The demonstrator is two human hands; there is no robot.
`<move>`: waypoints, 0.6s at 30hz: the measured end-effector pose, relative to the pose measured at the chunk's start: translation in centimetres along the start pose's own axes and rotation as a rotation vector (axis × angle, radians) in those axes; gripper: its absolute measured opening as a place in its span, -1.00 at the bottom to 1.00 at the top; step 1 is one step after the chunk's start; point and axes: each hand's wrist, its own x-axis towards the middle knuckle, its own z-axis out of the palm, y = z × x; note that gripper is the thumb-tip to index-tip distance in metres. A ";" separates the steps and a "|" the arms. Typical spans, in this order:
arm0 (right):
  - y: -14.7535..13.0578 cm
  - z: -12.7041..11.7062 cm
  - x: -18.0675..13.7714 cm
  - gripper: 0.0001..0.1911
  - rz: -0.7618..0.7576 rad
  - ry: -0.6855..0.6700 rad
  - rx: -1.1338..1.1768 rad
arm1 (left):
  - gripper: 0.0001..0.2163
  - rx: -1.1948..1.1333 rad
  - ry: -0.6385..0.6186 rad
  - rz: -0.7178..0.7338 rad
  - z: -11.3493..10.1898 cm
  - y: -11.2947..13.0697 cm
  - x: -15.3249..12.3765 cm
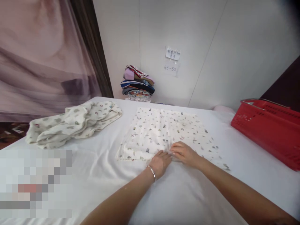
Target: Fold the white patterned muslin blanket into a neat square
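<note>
A white cloth [154, 131] printed with small grey, brown and reddish motifs lies spread on the white-covered table, with a crease down its middle. My left hand [161, 164], a silver bracelet at its wrist, rests on the cloth's near edge, palm down and fingers stretched to the right. Close beside it, fingertips almost meeting, my right hand [185, 153] pinches the cloth near the middle of that edge. The thumb of my left hand is hidden. Further left lies a crumpled cream cloth [75, 123] with grey and coloured spots.
A red plastic basket [269, 134] stands at the table's right side. Behind the far edge rises a stack of folded fabrics [138, 82] against the white wall. Paper notes [172, 53] hang there. A pinkish curtain [42, 56] covers the left. Pixelation hides the lower-left corner.
</note>
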 end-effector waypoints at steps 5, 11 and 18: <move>4.1 1.5 5.1 -0.63 -0.158 -0.227 -0.064 | -0.88 -0.037 0.038 -0.043 0.5 0.1 -0.5; 11.7 1.6 10.1 -0.33 0.258 -0.344 -0.145 | -0.94 -0.073 0.067 -0.065 1.8 0.0 -1.0; 14.4 2.6 15.4 -0.35 0.077 -0.443 -0.096 | -0.78 0.024 0.505 0.026 7.2 -1.2 -1.5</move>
